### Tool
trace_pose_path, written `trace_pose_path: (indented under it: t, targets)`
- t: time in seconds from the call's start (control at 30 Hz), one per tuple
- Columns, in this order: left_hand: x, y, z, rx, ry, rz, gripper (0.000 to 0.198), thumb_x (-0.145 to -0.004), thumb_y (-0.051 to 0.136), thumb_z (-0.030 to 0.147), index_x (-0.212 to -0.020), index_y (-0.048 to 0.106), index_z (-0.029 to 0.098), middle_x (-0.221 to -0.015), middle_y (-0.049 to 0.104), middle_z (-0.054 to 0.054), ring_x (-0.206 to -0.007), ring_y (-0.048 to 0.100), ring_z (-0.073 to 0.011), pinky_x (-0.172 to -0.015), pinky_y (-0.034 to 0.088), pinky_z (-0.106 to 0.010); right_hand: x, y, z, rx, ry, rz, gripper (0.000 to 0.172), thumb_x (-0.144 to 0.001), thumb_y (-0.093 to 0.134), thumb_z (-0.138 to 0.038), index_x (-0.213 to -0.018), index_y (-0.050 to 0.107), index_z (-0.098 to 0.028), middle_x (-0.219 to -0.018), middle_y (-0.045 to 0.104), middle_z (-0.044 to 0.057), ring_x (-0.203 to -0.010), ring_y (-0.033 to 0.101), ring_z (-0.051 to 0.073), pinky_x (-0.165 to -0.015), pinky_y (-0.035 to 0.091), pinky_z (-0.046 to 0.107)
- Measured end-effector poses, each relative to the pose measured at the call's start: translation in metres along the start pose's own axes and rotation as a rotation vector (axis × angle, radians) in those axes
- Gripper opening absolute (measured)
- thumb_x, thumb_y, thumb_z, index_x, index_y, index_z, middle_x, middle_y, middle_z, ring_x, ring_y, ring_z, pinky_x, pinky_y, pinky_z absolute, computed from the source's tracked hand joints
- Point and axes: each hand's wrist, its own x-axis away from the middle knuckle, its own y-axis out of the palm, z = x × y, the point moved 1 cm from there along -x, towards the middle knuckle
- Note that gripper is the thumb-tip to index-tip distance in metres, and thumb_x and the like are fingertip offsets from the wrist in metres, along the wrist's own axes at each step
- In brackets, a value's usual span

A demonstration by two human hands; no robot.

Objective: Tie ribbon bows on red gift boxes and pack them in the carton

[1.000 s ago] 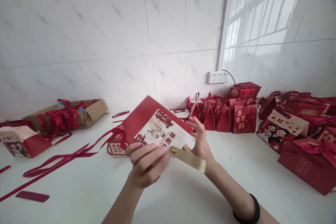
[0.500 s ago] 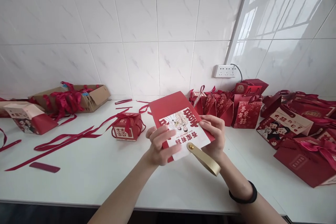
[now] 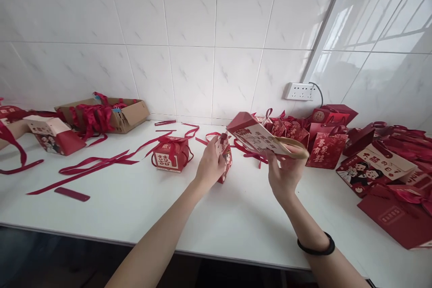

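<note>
My right hand (image 3: 286,172) holds a flat red and white paper gift bag (image 3: 258,137) by its near end, where a gold strap handle (image 3: 294,146) loops over my fingers. The bag lies almost level above the white counter (image 3: 135,207). My left hand (image 3: 209,167) has let go of it and rests on a small red and white gift box (image 3: 225,156) that stands on the counter, fingers curled against its side. A red cube box tied with ribbon (image 3: 170,155) sits just left of that hand.
Loose red ribbons (image 3: 91,164) trail across the left of the counter. A cardboard box of ribbons (image 3: 104,114) and another printed box (image 3: 56,135) stand at the back left. Several red gift bags (image 3: 371,157) crowd the right side below a wall socket (image 3: 299,91).
My left hand left the bag and moved to the small box on the counter. My right hand tipped the bag from facing me to nearly flat and shifted it right.
</note>
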Motion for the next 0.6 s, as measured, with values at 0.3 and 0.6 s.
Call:
trace_pose_path:
  t: [0.3,0.6]
  targets:
    - [-0.003,-0.002,-0.005,-0.107,0.064,0.136,0.053,-0.083,0.039,0.007,-0.134,0.029,0.014,-0.130,0.051,-0.019,-0.113,0.058,-0.0277,-0.084,0.053,-0.039,0.008,0.012,0.001,0.302,0.419,-0.341,0.034,-0.077,0.060,-0.043,-0.095,0.042,-0.021,-0.082,0.059,0.004,-0.069,0.060,0.019,-0.063,0.050,0.035]
    - [-0.005,-0.009,0.000,-0.135,0.429,0.386,0.050,-0.083,0.049,0.017,-0.130,0.033,0.015,-0.143,0.029,-0.020,-0.141,0.015,-0.0337,-0.112,0.014,-0.060,0.058,0.062,-0.012,0.482,0.266,-1.013,0.029,-0.089,0.042,-0.025,-0.113,0.053,-0.015,-0.096,0.068,0.012,-0.083,0.065,0.025,-0.072,0.051,0.037]
